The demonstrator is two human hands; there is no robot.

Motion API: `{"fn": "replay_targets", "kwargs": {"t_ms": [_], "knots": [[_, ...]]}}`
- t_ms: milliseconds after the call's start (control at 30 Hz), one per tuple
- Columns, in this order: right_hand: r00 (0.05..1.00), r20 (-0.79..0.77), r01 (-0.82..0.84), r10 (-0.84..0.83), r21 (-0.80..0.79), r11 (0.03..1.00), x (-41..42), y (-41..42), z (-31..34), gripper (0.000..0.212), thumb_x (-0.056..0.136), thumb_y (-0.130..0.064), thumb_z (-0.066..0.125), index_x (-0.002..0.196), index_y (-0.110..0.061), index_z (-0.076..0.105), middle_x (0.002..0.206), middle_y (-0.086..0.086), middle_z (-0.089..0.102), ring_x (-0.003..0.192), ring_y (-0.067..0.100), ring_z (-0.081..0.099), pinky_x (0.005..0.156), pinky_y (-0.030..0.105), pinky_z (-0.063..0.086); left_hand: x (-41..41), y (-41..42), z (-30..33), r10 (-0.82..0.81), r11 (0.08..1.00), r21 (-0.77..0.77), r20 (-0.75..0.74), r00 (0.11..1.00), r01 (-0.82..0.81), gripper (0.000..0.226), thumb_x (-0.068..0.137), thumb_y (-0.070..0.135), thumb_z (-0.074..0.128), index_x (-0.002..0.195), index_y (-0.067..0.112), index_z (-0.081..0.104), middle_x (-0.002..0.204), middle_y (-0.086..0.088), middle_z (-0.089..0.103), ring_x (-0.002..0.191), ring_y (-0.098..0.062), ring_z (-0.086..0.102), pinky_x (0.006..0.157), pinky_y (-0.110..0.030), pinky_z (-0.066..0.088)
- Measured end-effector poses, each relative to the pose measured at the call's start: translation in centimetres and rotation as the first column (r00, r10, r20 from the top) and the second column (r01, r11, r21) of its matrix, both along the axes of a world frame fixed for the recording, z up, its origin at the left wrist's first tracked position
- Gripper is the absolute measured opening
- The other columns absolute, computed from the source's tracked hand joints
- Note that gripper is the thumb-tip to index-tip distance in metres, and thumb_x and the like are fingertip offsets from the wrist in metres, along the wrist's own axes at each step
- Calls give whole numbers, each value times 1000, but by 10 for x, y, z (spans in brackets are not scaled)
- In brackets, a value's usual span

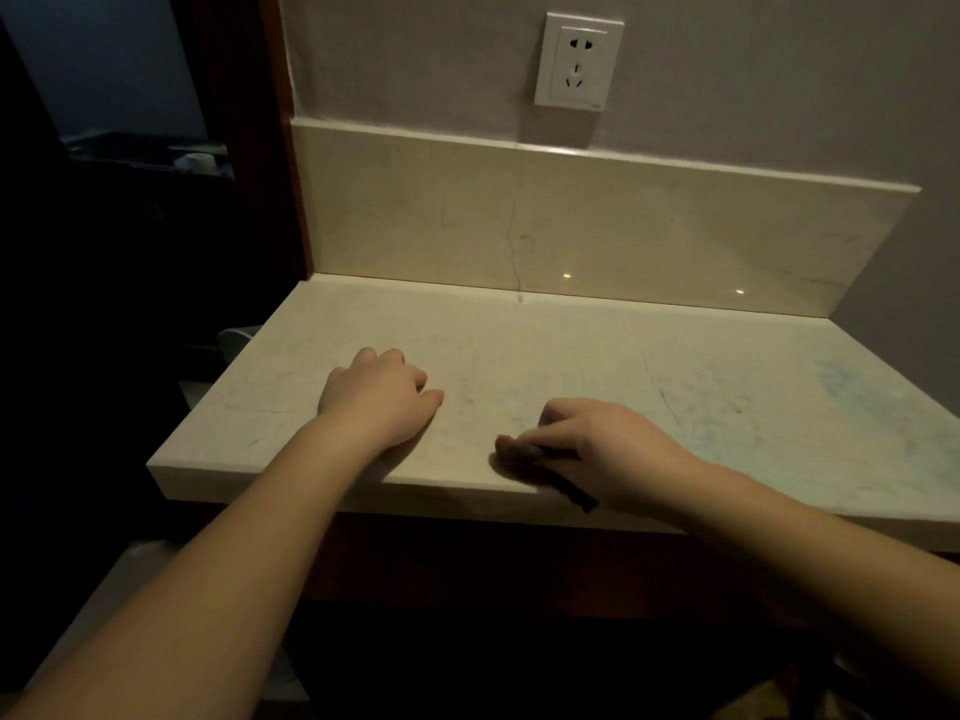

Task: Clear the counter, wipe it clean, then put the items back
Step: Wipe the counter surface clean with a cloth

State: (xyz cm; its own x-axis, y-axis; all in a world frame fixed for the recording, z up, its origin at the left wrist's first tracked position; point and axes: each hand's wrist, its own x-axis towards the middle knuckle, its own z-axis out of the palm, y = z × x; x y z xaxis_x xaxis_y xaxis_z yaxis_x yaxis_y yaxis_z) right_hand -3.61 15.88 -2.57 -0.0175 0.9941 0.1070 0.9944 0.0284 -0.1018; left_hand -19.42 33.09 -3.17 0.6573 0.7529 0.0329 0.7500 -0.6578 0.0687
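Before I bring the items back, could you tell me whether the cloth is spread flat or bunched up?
Bunched up: the cloth is a small dark wad gripped under the right hand at the counter front edge.

place is reading as a home interior, likely a small kitchen or vanity nook in dim light. a pale marble-like counter (597, 350) is running along the wall with a matching stone backsplash (597, 226) rising behind it, and a white wall socket (577, 61) is sitting above on painted plaster. a dark wooden door frame (280, 148) is bordering the left side, opening onto an unlit room.
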Motion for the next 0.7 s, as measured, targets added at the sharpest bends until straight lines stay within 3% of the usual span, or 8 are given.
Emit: {"fn": "replay_targets", "kwargs": {"t_ms": [133,200,267,400,467,533,700], "knots": [[995,-83,-55,52,-31,998,10,-25,4,71,84,-77,12,111,-40,66,92,-9,57,81,13,57,61,30,45,5,-2,5,24,1000,-11,-33,999,-24,45,97,56,33,110,27,64,118,-1,55,109,-21,45,89,-40,43],[995,-47,-88,84,-76,993,12,-25,13,55,90,-69,25,114,-39,65,98,-12,57,87,11,57,66,32,48,8,-5,6,53,999,-2,-52,997,-53,45,96,57,34,109,25,63,116,-1,56,104,-20,46,88,-39,44],[992,-108,-73,63,-95,993,26,-18,27,30,94,-48,48,117,-38,65,105,-15,56,92,6,55,74,30,49,12,-7,7,93,996,-5,-53,994,-93,45,95,58,35,109,24,61,114,-1,56,98,-19,46,87,-38,45],[942,-300,166,-153,20,986,90,12,48,22,92,-28,59,113,-29,67,100,-10,58,84,8,58,72,28,52,26,-16,10,101,995,-18,-1,995,-101,46,95,58,38,120,25,57,123,1,55,107,-19,49,91,-38,44],[946,-210,257,-247,20,966,125,28,44,23,93,-28,58,113,-25,67,102,-7,59,83,12,57,66,25,47,35,-25,11,58,998,-36,12,998,-57,48,94,58,39,127,25,55,129,2,53,115,-19,47,95,-38,41],[952,-109,289,-286,10,957,154,43,34,25,92,-29,58,115,-24,67,105,-4,60,89,15,54,69,28,39,46,-34,11,4,998,-65,12,1000,-3,49,94,57,39,128,25,54,131,3,51,117,-18,45,97,-37,39],[924,-115,365,-364,-15,931,185,61,12,23,91,-30,57,110,-23,69,102,-1,60,98,22,55,78,32,41,61,-44,6,-14,998,-64,-16,1000,13,50,95,57,38,132,26,51,135,3,47,120,-19,42,99,-37,37]]}}
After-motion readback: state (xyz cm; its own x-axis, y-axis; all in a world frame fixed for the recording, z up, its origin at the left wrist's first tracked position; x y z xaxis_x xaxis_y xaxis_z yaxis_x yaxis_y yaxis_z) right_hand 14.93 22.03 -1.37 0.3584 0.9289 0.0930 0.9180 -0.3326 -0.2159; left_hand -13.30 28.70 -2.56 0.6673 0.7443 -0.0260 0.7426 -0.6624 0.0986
